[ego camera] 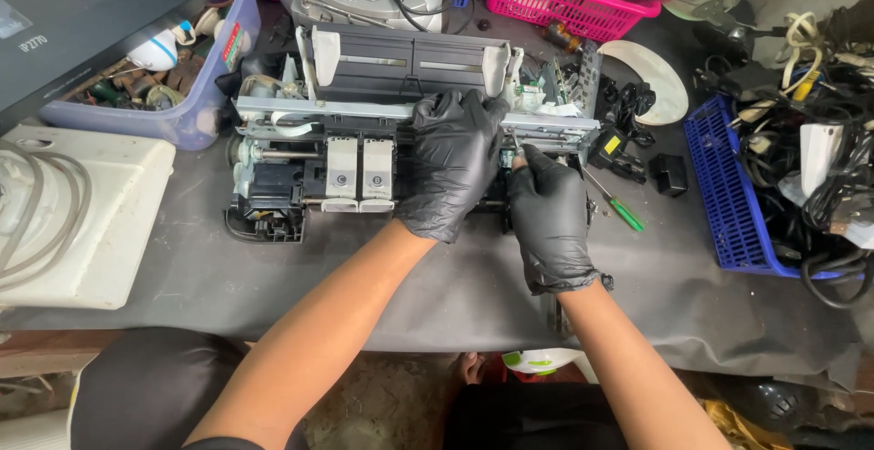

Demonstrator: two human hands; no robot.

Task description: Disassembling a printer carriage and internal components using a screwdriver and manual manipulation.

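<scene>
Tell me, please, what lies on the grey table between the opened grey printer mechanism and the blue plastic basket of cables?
In the head view, a green-handled screwdriver and a small black adapter block lie there.

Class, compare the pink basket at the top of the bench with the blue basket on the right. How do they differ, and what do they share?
The pink basket sits at the far edge, behind the stripped printer; the blue basket sits at the right.
The pink basket holds white, fan-like parts; the blue basket holds tangled cables and plugs.
Only part of the pink basket's front wall shows; the blue basket shows its rim and floor.
Both are slotted plastic.
</scene>
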